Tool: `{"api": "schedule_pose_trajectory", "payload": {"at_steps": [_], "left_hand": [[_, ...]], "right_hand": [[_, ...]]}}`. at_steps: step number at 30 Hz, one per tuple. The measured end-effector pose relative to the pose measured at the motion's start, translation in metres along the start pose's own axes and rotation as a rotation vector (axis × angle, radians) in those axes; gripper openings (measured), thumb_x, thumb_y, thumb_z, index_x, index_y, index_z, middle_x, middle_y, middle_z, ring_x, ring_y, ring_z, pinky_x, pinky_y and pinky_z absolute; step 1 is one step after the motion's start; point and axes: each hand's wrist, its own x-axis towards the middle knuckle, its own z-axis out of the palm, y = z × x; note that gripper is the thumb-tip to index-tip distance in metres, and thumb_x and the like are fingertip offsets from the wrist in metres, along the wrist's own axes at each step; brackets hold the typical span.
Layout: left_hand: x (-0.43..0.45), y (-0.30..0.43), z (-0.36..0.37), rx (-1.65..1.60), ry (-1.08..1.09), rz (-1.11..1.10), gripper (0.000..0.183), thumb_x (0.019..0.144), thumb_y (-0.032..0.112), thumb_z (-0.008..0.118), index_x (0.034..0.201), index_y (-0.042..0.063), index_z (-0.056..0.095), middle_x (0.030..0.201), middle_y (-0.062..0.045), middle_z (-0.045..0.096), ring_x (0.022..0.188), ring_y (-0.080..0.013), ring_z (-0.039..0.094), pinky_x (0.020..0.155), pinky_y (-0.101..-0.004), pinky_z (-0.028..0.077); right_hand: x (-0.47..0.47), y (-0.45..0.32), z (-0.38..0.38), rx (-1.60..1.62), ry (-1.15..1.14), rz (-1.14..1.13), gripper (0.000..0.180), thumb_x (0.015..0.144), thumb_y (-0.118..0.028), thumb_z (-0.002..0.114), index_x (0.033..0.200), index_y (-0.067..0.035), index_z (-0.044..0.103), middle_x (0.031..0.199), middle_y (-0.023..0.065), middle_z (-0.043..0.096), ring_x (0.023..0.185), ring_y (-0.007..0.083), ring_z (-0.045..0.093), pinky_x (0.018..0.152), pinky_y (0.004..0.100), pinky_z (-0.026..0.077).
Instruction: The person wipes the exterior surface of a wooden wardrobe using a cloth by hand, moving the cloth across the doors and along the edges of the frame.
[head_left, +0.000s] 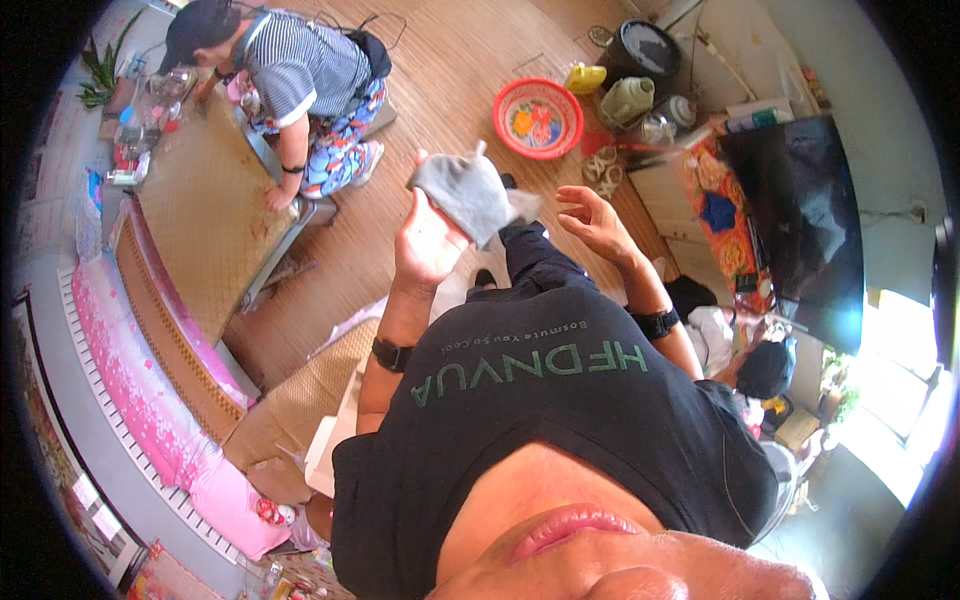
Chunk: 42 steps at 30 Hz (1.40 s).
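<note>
My left hand (431, 244) is raised in front of my body with its palm up, holding a grey cloth (463, 193). The cloth covers most of the fingers, and a small tab sticks up from its top edge. A pale, blurred bit of fabric (525, 205) shows at the cloth's right side; I cannot tell whether it belongs to it. To the right, my right hand (600, 225) is held in the air with nothing in it, its fingers apart and slightly bent. Below the hands are my dark trousers (536, 255) and a dark shoe (485, 279).
A person (300, 82) leans over a table (202, 202) at the left. A red basin (538, 118) stands on the wooden floor (442, 82) near a yellow container (585, 78) and a black bucket (641, 56). At right, a television (795, 225) stands near another person (724, 345).
</note>
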Motion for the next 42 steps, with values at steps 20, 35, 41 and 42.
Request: {"api": "schedule_pose_trajectory", "payload": {"at_steps": [20,35,41,42], "left_hand": [[0.443,0.142,-0.018,0.068,0.238,-0.53,0.056,0.099,0.04,0.056,0.136,0.001,0.037,0.125,-0.019,0.06,0.106,-0.0249,0.065,0.092,-0.0401,0.052],[0.711,0.277,-0.009,0.498,0.253,-0.143,0.106,0.08,-0.012,0.071,0.157,0.019,0.006,0.131,-0.017,0.054,0.111,-0.0212,0.06,0.093,-0.0322,0.053],[0.824,0.313,-0.013,0.604,0.384,0.096,0.081,0.083,-0.011,0.065,0.153,0.015,0.031,0.096,-0.007,0.066,0.088,-0.0141,0.063,0.085,-0.0286,0.052],[0.844,0.324,-0.011,0.6,0.388,0.111,0.076,0.084,-0.01,0.065,0.15,0.013,0.036,0.096,-0.007,0.066,0.087,-0.0143,0.064,0.085,-0.0284,0.051]], "right_hand": [[0.44,-0.215,-0.097,0.333,-0.237,-0.069,0.009,0.095,-0.008,0.063,0.1,-0.001,0.065,0.093,0.0006,0.067,0.084,0.0084,0.062,0.076,0.0258,0.051],[0.753,-0.341,-0.124,0.324,-0.092,-0.091,0.013,0.095,-0.007,0.063,0.106,-0.002,0.059,0.095,0.0084,0.071,0.081,0.0122,0.067,0.072,0.0259,0.053],[0.872,-0.4,-0.153,0.141,-0.177,-0.088,0.043,0.094,-0.003,0.06,0.133,-0.003,0.042,0.089,0.0121,0.07,0.08,0.0128,0.064,0.072,0.0267,0.051],[0.896,-0.412,-0.156,0.144,-0.235,-0.064,0.042,0.094,-0.003,0.059,0.134,-0.003,0.048,0.093,0.0107,0.07,0.085,0.0126,0.063,0.075,0.0269,0.051]]}}
